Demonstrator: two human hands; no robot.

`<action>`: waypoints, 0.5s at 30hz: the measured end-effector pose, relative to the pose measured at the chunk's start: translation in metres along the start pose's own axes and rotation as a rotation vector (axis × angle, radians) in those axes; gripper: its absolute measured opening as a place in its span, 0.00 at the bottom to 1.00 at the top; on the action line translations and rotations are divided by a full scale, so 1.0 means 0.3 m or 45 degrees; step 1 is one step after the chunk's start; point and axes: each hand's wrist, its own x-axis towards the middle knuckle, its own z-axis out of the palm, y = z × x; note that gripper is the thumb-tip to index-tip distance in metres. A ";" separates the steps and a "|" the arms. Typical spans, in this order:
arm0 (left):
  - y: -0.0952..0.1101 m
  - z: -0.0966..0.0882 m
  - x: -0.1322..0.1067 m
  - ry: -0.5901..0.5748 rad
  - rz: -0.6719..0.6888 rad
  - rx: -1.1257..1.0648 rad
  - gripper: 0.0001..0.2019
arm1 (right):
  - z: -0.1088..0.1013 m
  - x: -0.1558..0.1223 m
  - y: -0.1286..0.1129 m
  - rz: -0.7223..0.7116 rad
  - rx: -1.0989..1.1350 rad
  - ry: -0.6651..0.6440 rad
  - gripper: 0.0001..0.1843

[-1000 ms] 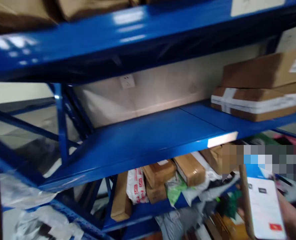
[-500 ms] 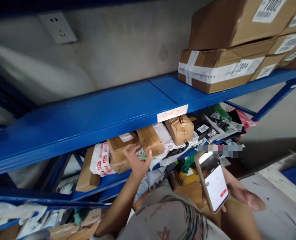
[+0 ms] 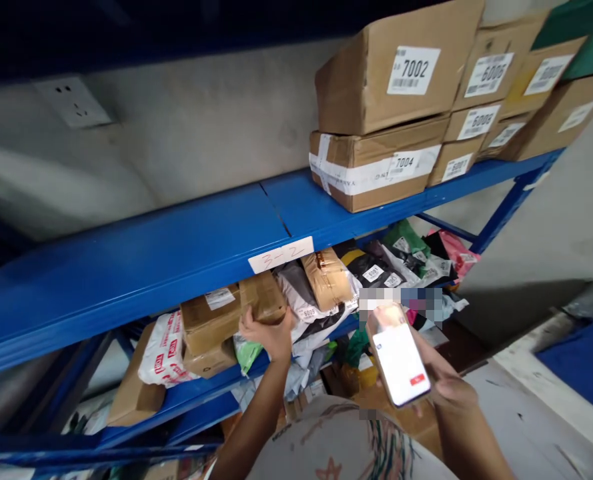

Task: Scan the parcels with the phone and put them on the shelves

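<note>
Pale shirt (image 3: 296,443) with reddish star outline (image 3: 329,468)

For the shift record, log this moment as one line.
left hand: spread around near end of brown carton | right hand: holding phone, screen lit | blue shelf above carton: 3-2 label, numbered boxes

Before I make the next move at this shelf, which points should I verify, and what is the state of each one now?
1. Left hand placed at the brown box: ok, thumb and fingers spread around its front end.
2. Firm grip on that box: cannot tell from this angle.
3. Phone held: ok, in the right hand, lit screen facing up.
4. Right hand free to help: not ok, the phone occupies it.
5. Number on the box: cannot tell, none readable on its visible sides.
6. Shelf label readable: ok, it shows 3-2.
</note>
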 end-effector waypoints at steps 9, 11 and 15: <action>0.251 -0.204 -0.133 -1.451 -0.164 -1.099 0.28 | 0.174 0.172 0.066 0.015 0.210 0.224 0.46; 0.296 -0.203 -0.150 -1.834 -0.629 -1.280 0.32 | 0.200 0.197 0.081 0.030 0.174 0.252 0.45; 0.321 -0.169 -0.148 -1.853 -1.110 -1.382 0.34 | 0.211 0.218 0.123 0.050 0.106 0.324 0.40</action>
